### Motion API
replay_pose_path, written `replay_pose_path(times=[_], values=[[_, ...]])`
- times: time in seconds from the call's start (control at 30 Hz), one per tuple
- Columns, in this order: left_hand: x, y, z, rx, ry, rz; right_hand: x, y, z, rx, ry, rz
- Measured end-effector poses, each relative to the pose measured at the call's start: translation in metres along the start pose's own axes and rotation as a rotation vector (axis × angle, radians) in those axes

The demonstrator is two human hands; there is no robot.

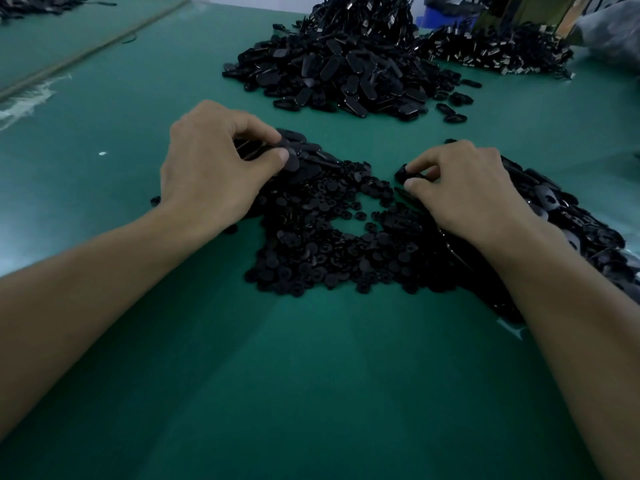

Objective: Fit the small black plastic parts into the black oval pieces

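**Desk:** So, where are the hands, and what are they on?

**Photographer:** At a green tabletop (311, 375), the left hand (214, 161) curls thumb and fingers onto black oval pieces (298, 161) at the far-left edge of the near heap. The right hand (460, 188) pinches one dark piece (407, 174) between thumb and forefinger. It is too shadowed to tell an oval from an insert. The small black plastic parts (329, 244) lie heaped between the wrists.

**Desk:** How would they handle?

**Photographer:** Light, stiff and glossy, by the look of them, so likely to slip or skitter. I'd take an oval by its long edges and a small part by its rim, with fingertips only. Everything is black on black, so orientation probably has to be felt.

**Desk:** Room to work?

**Photographer:** Bare tabletop lies near the body and to the left. A tall pile of ovals (346, 71) stands well beyond the hands, and a side pile (571, 220) crowds the right wrist. No table edge shows nearby.
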State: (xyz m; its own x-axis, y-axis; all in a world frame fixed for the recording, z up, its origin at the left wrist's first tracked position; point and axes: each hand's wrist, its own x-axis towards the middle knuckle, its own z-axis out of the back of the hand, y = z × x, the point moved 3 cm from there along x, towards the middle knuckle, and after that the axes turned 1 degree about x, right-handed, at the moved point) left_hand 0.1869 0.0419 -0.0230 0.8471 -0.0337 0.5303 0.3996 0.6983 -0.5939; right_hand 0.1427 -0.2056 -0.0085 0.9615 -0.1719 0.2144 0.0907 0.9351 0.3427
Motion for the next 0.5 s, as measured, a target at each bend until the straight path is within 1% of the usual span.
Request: replay_pose_path(times=[0.1,0.23,0.3,0.33,0.37,0.43,0.5], values=[[0.001,0.001,-0.001,0.027,-0.01,-0.009,0.0,0.0,0.001,0.017,-0.009,-0.01],[-0.003,-0.009,-0.001,-0.015,-0.028,-0.094,0.0,0.001,0.004,0.026,-0.093,0.007],[-0.008,-0.017,-0.002,-0.06,-0.031,-0.143,-0.002,0.004,0.006,0.09,-0.147,0.047],[-0.01,-0.022,-0.002,-0.094,-0.027,-0.167,-0.003,0.007,0.008,0.166,-0.152,0.074],[-0.012,-0.027,-0.002,-0.132,-0.02,-0.196,-0.005,0.011,0.008,0.258,-0.132,0.102],[-0.017,-0.035,-0.004,-0.204,0.008,-0.242,-0.007,0.019,0.008,0.435,-0.036,0.151],[-0.019,-0.039,-0.007,-0.286,0.066,-0.225,-0.009,0.026,0.007,0.56,0.065,0.198]])
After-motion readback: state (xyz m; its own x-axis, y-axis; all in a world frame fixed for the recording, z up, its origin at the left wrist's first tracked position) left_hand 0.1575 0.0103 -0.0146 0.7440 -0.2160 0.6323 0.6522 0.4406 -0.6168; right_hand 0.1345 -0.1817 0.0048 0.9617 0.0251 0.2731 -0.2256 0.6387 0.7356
